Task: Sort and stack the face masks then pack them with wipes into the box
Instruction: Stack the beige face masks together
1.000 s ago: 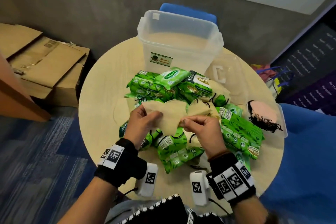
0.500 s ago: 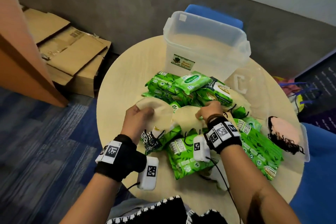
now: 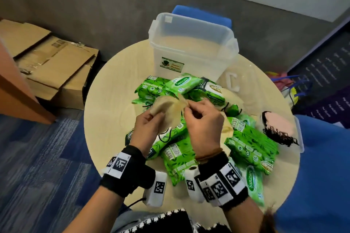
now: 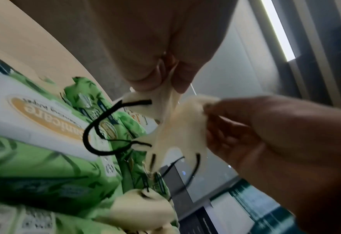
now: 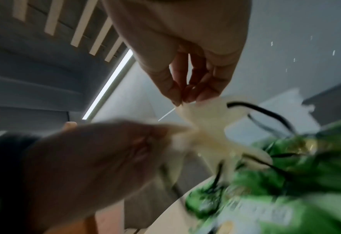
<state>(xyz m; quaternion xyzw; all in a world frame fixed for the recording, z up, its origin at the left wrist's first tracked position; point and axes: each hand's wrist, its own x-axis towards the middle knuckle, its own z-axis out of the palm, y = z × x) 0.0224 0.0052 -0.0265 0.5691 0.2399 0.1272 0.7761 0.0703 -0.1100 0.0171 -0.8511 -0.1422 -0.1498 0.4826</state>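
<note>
Head view: round wooden desk (image 3: 113, 89). The clear plastic box (image 3: 191, 47) stands open at its far side, a green label on the near wall. Just in front of the box lies a heap of green wipe packs (image 3: 248, 145), spreading toward the near edge. Above the heap, the left hand (image 3: 149, 128) and right hand (image 3: 204, 125) hold a beige face mask (image 3: 166, 108) between them. The left hand's fingers curl around its lower left part; the right hand pinches its upper right edge with thumb and fingertips. A black ear loop (image 3: 164, 136) hangs below the left hand. A pink mask with black loops (image 3: 276, 123) lies on a clear lid (image 3: 300, 138) well right of the box. More beige masks (image 3: 232, 94) lie among the packs. Flattened cardboard boxes (image 3: 51, 66) lie on the floor, left of the desk.

Left wrist view: left hand (image 4: 161, 52) pinches the beige face mask (image 4: 175, 126) at its top, thumb pressed against a finger. Right hand (image 4: 265, 134) grips the mask's other edge. Black ear loop (image 4: 97, 133) dangles over a wipe pack (image 4: 45, 126).

Right wrist view, blurred: right hand (image 5: 189, 63) pinches a corner of the mask (image 5: 203, 126) with thumb and fingertips; left hand (image 5: 97, 156) grips the opposite side. Green wipe packs (image 5: 286, 190) lie beneath.
</note>
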